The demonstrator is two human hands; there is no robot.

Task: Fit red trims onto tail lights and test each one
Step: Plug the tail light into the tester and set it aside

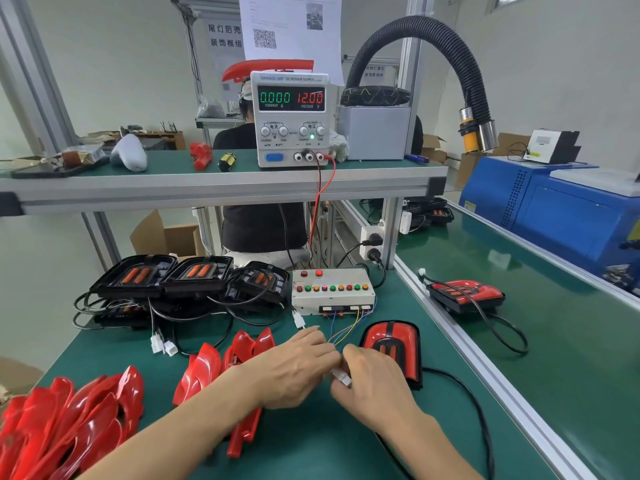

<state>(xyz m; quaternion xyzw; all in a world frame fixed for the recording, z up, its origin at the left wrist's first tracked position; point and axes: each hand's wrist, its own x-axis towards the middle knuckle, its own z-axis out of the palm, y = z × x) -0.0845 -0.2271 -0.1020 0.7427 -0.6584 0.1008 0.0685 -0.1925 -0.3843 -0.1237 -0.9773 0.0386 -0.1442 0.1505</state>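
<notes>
Near edge: left hand (298,365) and right hand (372,382) pinch white connector (341,378), testing trimmed tail light (391,348) just beside. Loose red trims (69,420) left corner; untrimmed lights (194,275) behind; one finished light (467,294) on right bench.

The DC power supply (292,119) carries "DC POWER SUPPLY" along its top edge. Its green display reads 0.000 over "CURRENT A"; its red display reads 12.00 over "VOLTAGE V". Knob groups are marked "CURRENT" and "VOLTAGE", with "COARSE" and "FINE" beneath. The hanging paper sheet (291,27) bears a QR code; its print is too small. The wall sign (224,35) shows Chinese characters.
</notes>
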